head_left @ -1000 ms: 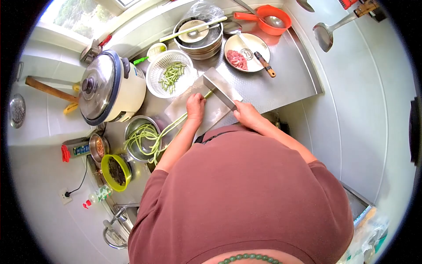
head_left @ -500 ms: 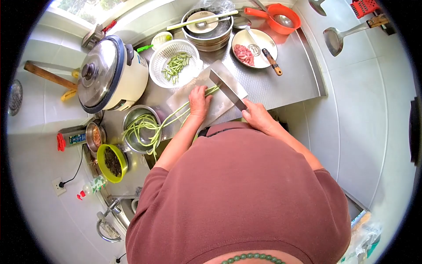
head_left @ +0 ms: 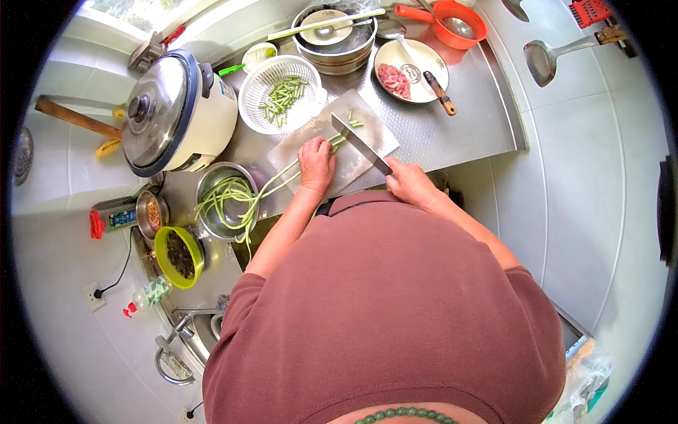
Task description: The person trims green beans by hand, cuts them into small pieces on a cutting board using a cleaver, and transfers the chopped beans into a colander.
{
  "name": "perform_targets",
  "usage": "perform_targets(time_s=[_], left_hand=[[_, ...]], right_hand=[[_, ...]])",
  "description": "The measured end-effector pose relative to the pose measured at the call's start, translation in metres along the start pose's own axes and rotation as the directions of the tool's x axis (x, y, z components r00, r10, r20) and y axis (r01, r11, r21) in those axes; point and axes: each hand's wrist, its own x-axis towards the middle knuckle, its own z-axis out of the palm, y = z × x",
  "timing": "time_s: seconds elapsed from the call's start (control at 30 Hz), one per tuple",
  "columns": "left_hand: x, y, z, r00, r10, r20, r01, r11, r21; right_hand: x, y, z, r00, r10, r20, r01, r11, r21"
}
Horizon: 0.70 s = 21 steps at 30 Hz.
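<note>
My left hand (head_left: 317,165) is closed on long green beans (head_left: 284,172) at the left part of the cutting board (head_left: 365,138). The beans trail back into a steel bowl (head_left: 227,201). My right hand (head_left: 413,184) grips the handle of a cleaver (head_left: 360,145), whose blade stands across the bean ends beside my left fingers. A few short cut pieces (head_left: 355,122) lie on the board beyond the blade. More cut pieces (head_left: 284,97) are in a white basket (head_left: 248,106) behind the board.
A rice cooker (head_left: 205,120) stands at the left. Behind the board are a large pot (head_left: 339,59), a plate with pink meat (head_left: 393,81) and a knife, and a red strainer (head_left: 452,35). A yellow-green bowl (head_left: 164,263) sits near the faucet (head_left: 174,332).
Short bean pieces now lie beyond the cleaver, cut from the bunch. My left hand has shifted slightly back along the beans. The whole view has also shifted a little.
</note>
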Motion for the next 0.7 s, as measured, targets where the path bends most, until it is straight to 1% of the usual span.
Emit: perform_targets(time_s=[0.1, 0.23, 0.27, 0.37, 0.43, 0.47, 0.6, 0.7], left_hand=[[-0.002, -0.003, 0.007, 1.000, -0.022, -0.001, 0.022, 1.000, -0.002], [0.000, -0.008, 0.010, 1.000, -0.001, -0.005, 0.001, 0.995, -0.097], [-0.001, -0.008, 0.009, 1.000, -0.001, -0.005, 0.000, 0.994, -0.109], [-0.002, -0.011, 0.011, 1.000, -0.006, 0.009, 0.007, 0.992, -0.124], [-0.001, -0.011, 0.012, 1.000, -0.010, -0.001, 0.010, 0.990, -0.137], [-0.001, -0.011, 0.012, 0.999, -0.031, 0.022, 0.033, 0.991, -0.132], [0.001, -0.012, 0.008, 1.000, -0.001, 0.018, 0.003, 0.991, -0.132], [0.002, -0.015, 0.009, 1.000, 0.019, 0.024, -0.016, 0.991, -0.134]], right_hand=[[0.002, 0.000, 0.002, 0.999, 0.018, 0.034, -0.017, 0.999, -0.034], [0.003, 0.000, 0.006, 0.997, 0.012, 0.072, -0.003, 0.992, -0.129], [-0.001, -0.003, 0.007, 0.998, -0.048, 0.027, 0.052, 0.988, -0.145], [-0.001, -0.003, 0.009, 0.995, -0.045, 0.088, 0.058, 0.986, -0.158], [-0.001, -0.008, 0.004, 0.994, -0.036, 0.098, 0.052, 0.986, -0.160], [0.000, -0.009, 0.005, 0.995, -0.028, 0.099, 0.044, 0.985, -0.166], [0.002, -0.011, 0.001, 0.989, 0.012, 0.147, 0.013, 0.985, -0.169], [0.004, -0.012, 0.001, 0.990, 0.024, 0.138, -0.002, 0.988, -0.156]])
